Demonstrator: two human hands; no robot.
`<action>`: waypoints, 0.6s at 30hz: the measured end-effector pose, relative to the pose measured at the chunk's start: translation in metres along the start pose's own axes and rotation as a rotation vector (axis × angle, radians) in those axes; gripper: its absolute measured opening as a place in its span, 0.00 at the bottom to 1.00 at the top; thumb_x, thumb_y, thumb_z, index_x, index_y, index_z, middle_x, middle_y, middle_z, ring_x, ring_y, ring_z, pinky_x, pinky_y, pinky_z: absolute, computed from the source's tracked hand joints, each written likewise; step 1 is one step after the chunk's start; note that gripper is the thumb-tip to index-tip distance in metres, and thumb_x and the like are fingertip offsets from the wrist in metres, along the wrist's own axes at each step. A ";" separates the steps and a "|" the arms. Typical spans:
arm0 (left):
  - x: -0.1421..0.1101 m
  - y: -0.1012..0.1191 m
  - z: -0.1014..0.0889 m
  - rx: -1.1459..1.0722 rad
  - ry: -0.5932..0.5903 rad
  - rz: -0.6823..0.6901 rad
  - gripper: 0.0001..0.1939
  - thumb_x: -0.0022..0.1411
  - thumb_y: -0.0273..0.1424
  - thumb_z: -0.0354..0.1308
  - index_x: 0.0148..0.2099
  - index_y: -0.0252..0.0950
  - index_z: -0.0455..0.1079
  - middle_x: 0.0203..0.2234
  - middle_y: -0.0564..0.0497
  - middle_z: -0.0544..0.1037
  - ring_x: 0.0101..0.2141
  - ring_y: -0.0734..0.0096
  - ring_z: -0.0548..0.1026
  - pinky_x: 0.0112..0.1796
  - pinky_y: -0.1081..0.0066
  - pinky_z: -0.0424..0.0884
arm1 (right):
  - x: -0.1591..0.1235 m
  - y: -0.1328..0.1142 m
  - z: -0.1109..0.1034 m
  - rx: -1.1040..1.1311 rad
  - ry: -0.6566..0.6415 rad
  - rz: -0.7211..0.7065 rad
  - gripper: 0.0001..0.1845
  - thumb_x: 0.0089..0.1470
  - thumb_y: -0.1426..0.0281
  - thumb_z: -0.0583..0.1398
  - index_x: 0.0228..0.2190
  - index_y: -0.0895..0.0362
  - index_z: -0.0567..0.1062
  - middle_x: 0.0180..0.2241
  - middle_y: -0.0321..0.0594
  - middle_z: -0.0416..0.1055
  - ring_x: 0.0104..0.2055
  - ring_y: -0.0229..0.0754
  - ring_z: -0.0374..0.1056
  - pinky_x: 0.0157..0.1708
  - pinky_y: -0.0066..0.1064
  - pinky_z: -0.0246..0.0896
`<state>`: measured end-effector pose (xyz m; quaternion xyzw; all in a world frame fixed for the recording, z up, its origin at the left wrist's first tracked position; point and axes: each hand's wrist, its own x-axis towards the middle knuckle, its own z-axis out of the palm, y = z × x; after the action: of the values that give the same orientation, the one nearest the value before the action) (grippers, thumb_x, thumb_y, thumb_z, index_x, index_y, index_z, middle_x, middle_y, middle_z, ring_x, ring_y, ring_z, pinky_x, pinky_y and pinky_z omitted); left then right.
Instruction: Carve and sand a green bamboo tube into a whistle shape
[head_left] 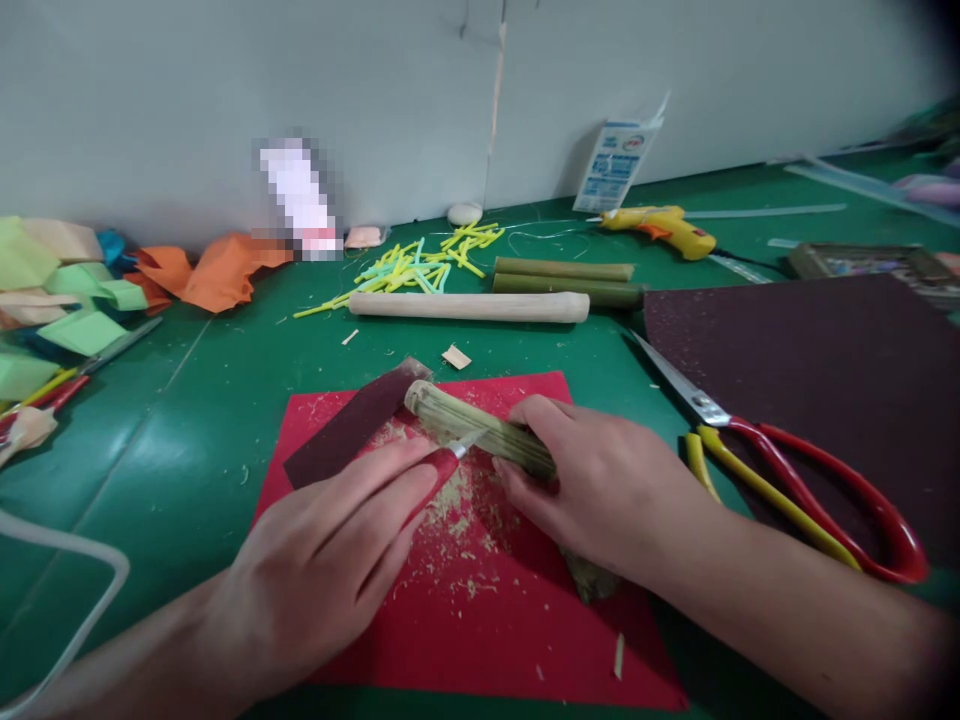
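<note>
While your left hand [322, 560] closes round the red handle of a small knife [447, 464], the blade lies against the side of a greenish bamboo tube [480, 428]. The handle runs between your thumb side and bent fingers; grip narrow, on the handle. Your right hand [600, 480] grips the same tube, thumb and fingers on opposite sides of it, its near part running under your palm. Tube position: slanted above the red sheet [525, 620], centre of view, its far end pointing up and to the left, next to a dark strip [352, 425] that lies partly over the sheet's upper left corner. Whether the tube touches the sheet, you cannot tell.

Pale shavings [457, 530] are scattered over the sheet below the blade. Beyond it, on the green table [187, 400], a pale peeled stick [469, 307] lies crosswise, with two green bamboo pieces [566, 280] just behind its right part and a loose heap of yellow and mint strips [409, 268] behind its left part. Farther back to the right: a yellow glue gun [660, 228] on its side, and a printed packet [619, 165] leaning on the wall. Right of your right hand, red-handled scissors [787, 470] lie open-bladed or closed, cannot tell, across the edge of a dark sheet [810, 370]. Orange paper [225, 272] is at far left.
</note>
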<state>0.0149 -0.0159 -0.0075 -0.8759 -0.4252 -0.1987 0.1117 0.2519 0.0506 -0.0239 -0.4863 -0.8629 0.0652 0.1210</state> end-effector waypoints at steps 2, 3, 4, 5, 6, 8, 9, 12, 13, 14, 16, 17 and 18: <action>-0.002 0.000 0.000 0.004 0.011 0.048 0.17 0.66 0.25 0.51 0.56 0.35 0.68 0.55 0.49 0.73 0.52 0.71 0.74 0.49 0.75 0.73 | 0.000 -0.001 0.001 -0.007 -0.019 0.009 0.09 0.55 0.61 0.55 0.32 0.54 0.68 0.25 0.38 0.72 0.25 0.44 0.66 0.23 0.33 0.46; -0.002 0.000 0.000 -0.004 0.011 0.063 0.17 0.67 0.25 0.51 0.56 0.35 0.68 0.55 0.49 0.73 0.52 0.71 0.74 0.49 0.75 0.73 | 0.000 -0.001 0.002 -0.012 -0.024 0.011 0.09 0.55 0.61 0.56 0.31 0.53 0.67 0.26 0.37 0.72 0.24 0.44 0.66 0.22 0.32 0.45; -0.002 0.000 -0.001 -0.010 0.019 0.067 0.16 0.67 0.25 0.51 0.55 0.35 0.69 0.54 0.49 0.74 0.50 0.72 0.75 0.48 0.76 0.73 | 0.000 -0.002 0.003 -0.018 -0.023 0.009 0.09 0.55 0.61 0.56 0.31 0.53 0.67 0.26 0.37 0.72 0.24 0.43 0.66 0.22 0.32 0.44; -0.001 0.000 -0.002 -0.010 0.035 0.064 0.15 0.67 0.26 0.52 0.54 0.36 0.70 0.52 0.50 0.76 0.48 0.73 0.77 0.47 0.76 0.74 | -0.001 -0.002 0.004 -0.025 -0.019 0.004 0.09 0.54 0.61 0.57 0.31 0.53 0.66 0.25 0.37 0.72 0.24 0.43 0.65 0.22 0.32 0.43; -0.001 0.000 -0.003 -0.004 0.059 0.059 0.14 0.67 0.26 0.54 0.53 0.36 0.71 0.50 0.51 0.77 0.45 0.74 0.78 0.46 0.76 0.74 | -0.001 -0.002 0.005 -0.030 -0.011 -0.004 0.09 0.54 0.61 0.57 0.30 0.53 0.66 0.25 0.37 0.72 0.23 0.42 0.65 0.21 0.31 0.42; 0.001 0.001 -0.005 0.010 0.107 0.041 0.11 0.66 0.27 0.56 0.50 0.37 0.73 0.46 0.53 0.80 0.40 0.76 0.79 0.43 0.77 0.74 | -0.002 -0.002 0.006 -0.041 0.010 -0.029 0.10 0.55 0.60 0.58 0.30 0.54 0.65 0.24 0.37 0.71 0.23 0.41 0.64 0.21 0.31 0.41; 0.002 0.001 -0.006 0.017 0.122 0.035 0.10 0.65 0.27 0.57 0.48 0.37 0.74 0.44 0.54 0.81 0.39 0.76 0.80 0.41 0.76 0.74 | -0.003 -0.002 0.006 -0.046 0.020 -0.042 0.10 0.55 0.60 0.58 0.31 0.54 0.64 0.24 0.37 0.71 0.22 0.41 0.63 0.21 0.31 0.41; 0.006 -0.002 -0.007 0.041 0.130 0.016 0.09 0.64 0.26 0.58 0.45 0.38 0.76 0.43 0.54 0.81 0.38 0.74 0.80 0.37 0.74 0.75 | -0.003 -0.003 0.005 -0.057 0.032 -0.067 0.11 0.55 0.61 0.58 0.31 0.54 0.64 0.23 0.37 0.70 0.21 0.40 0.62 0.20 0.30 0.41; 0.007 -0.003 -0.007 0.057 0.125 0.003 0.09 0.64 0.26 0.57 0.45 0.38 0.76 0.43 0.55 0.81 0.38 0.73 0.80 0.36 0.74 0.74 | -0.003 -0.003 0.005 -0.060 0.031 -0.067 0.11 0.55 0.61 0.58 0.30 0.54 0.64 0.22 0.36 0.69 0.21 0.40 0.62 0.20 0.30 0.41; 0.007 -0.005 -0.007 0.075 0.119 -0.010 0.09 0.64 0.26 0.57 0.45 0.39 0.76 0.43 0.55 0.81 0.38 0.73 0.81 0.36 0.73 0.75 | -0.003 -0.003 0.005 -0.063 0.029 -0.064 0.11 0.54 0.61 0.58 0.30 0.54 0.64 0.22 0.36 0.69 0.20 0.40 0.61 0.20 0.30 0.40; 0.008 -0.008 -0.006 0.103 0.106 -0.035 0.09 0.64 0.27 0.56 0.44 0.39 0.76 0.42 0.55 0.81 0.38 0.73 0.81 0.37 0.73 0.75 | -0.002 -0.004 0.005 -0.066 0.021 -0.056 0.11 0.54 0.61 0.58 0.30 0.54 0.64 0.21 0.35 0.68 0.20 0.39 0.61 0.19 0.30 0.40; 0.008 -0.009 -0.006 0.104 0.101 -0.037 0.09 0.64 0.27 0.56 0.44 0.39 0.76 0.42 0.55 0.81 0.37 0.73 0.81 0.37 0.73 0.75 | -0.002 -0.004 0.005 -0.065 0.018 -0.052 0.11 0.54 0.61 0.58 0.30 0.54 0.64 0.21 0.35 0.69 0.20 0.39 0.61 0.19 0.30 0.40; 0.008 -0.008 -0.007 0.094 0.100 -0.031 0.09 0.64 0.27 0.56 0.44 0.39 0.76 0.42 0.55 0.81 0.37 0.73 0.81 0.37 0.73 0.75 | -0.002 -0.005 0.005 -0.064 0.016 -0.051 0.11 0.54 0.61 0.58 0.30 0.54 0.64 0.21 0.36 0.69 0.20 0.39 0.61 0.20 0.30 0.40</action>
<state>0.0111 -0.0080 0.0023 -0.8519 -0.4417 -0.2235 0.1708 0.2478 0.0462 -0.0281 -0.4683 -0.8757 0.0309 0.1138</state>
